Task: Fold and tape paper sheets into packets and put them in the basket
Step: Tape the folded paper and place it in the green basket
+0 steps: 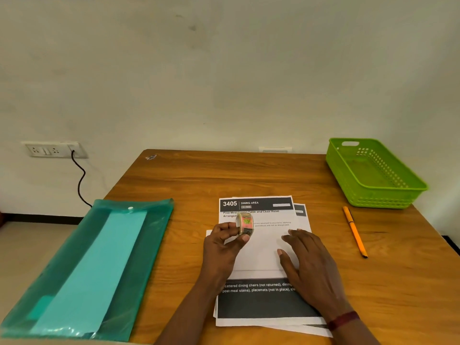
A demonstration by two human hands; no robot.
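Plastic folder [87,265], teal and see-through, lies along the left of the wooden surface [224,175]. Left hand [221,247] pinches a patterned tape roll [245,224] in a narrow grip of thumb and fingertips, over the paper sheets [261,255]. These lie stacked mid-surface, long axis running from the person toward the wall, printed heading at the far end. Right hand [308,265] rests flat on them, fingers straight. Orange pen [354,232] lies further right, also lengthwise. Green basket [380,199] sits at the far right corner.
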